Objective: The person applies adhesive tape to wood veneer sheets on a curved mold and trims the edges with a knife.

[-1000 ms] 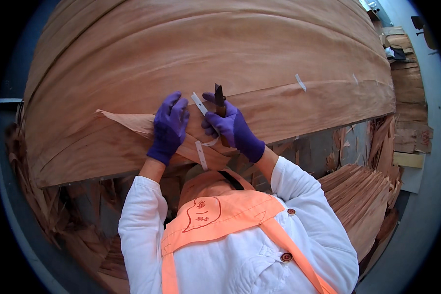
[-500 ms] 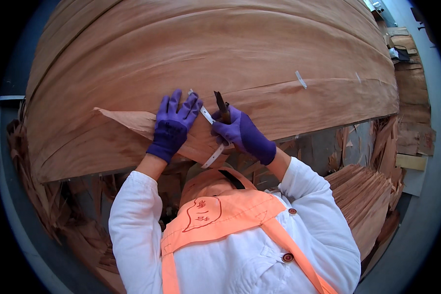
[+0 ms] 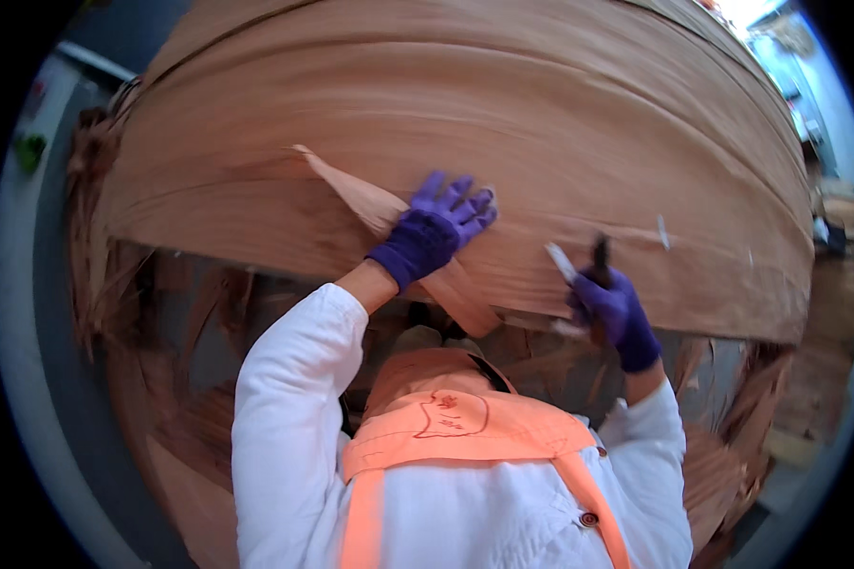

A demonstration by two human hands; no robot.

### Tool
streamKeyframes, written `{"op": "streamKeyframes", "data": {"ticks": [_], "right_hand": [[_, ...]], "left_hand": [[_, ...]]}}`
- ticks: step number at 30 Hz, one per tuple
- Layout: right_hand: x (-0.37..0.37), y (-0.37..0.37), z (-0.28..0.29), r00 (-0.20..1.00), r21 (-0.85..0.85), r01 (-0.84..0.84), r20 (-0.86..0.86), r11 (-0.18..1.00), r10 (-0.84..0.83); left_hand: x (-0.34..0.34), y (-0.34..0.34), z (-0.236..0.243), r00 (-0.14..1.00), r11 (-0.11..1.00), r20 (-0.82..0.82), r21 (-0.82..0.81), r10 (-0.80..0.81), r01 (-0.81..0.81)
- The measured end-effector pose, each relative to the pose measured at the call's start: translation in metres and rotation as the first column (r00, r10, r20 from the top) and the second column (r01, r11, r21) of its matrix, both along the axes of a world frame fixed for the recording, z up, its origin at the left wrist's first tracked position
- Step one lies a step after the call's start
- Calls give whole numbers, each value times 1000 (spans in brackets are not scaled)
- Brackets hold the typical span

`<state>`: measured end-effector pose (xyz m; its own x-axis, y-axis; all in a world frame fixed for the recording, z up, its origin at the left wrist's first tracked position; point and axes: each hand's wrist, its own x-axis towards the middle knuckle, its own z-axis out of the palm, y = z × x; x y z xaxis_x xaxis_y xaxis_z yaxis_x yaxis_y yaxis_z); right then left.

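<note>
My left hand [image 3: 436,228], in a purple glove, lies on a broad sheet of reddish-brown wood veneer [image 3: 541,123] with its fingers spread. A loose, narrow strip of veneer [image 3: 351,192] passes under that hand and hangs past the near edge. Something pale shows by the left fingertips, too blurred to name. Farther right, over the sheet's near edge, my right hand [image 3: 619,313] is closed round a dark knife [image 3: 601,254], its blade pointing away from me. A white perforated tape [image 3: 561,263] sticks out from the same hand, smeared by motion.
A short white tape piece [image 3: 663,232] is stuck on the veneer at the right. Torn veneer scraps [image 3: 209,332] lie below the near edge, with more heaped at the left. Stacked veneer [image 3: 716,474] stands at lower right, partly behind my right arm.
The view has shifted and turned. My right hand has moved right, away from the left, taking the knife and tape along; the tape no longer reaches my left fingertips. The left hand stays on the veneer.
</note>
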<state>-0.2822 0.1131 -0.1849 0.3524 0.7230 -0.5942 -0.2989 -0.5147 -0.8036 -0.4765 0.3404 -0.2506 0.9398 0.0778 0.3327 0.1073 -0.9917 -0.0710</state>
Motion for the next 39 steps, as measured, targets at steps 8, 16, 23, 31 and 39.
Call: {"op": "streamKeyframes", "data": {"ticks": [8, 16, 23, 31, 39], "right_hand": [[-14, -58, 30, 986, 5, 122, -111, 992, -121], [-109, 32, 29, 954, 45, -101, -280, 994, 109], [-230, 173, 10, 902, 126, -165, -381, 978, 201], [-295, 280, 15, 977, 160, 80, -210, 984, -45], [-297, 312, -33, 969, 116, 97, -237, 989, -67]], "left_hand": [[-235, 71, 71, 584, 698, -418, 200, 696, -688], [-286, 76, 71, 725, 719, -148, -101, 673, -688], [-254, 128, -5, 959, 960, -58, -16, 277, -279], [-250, 157, -6, 997, 983, 57, -175, 58, -47], [-255, 168, -21, 984, 925, 116, -371, 137, -85]]}}
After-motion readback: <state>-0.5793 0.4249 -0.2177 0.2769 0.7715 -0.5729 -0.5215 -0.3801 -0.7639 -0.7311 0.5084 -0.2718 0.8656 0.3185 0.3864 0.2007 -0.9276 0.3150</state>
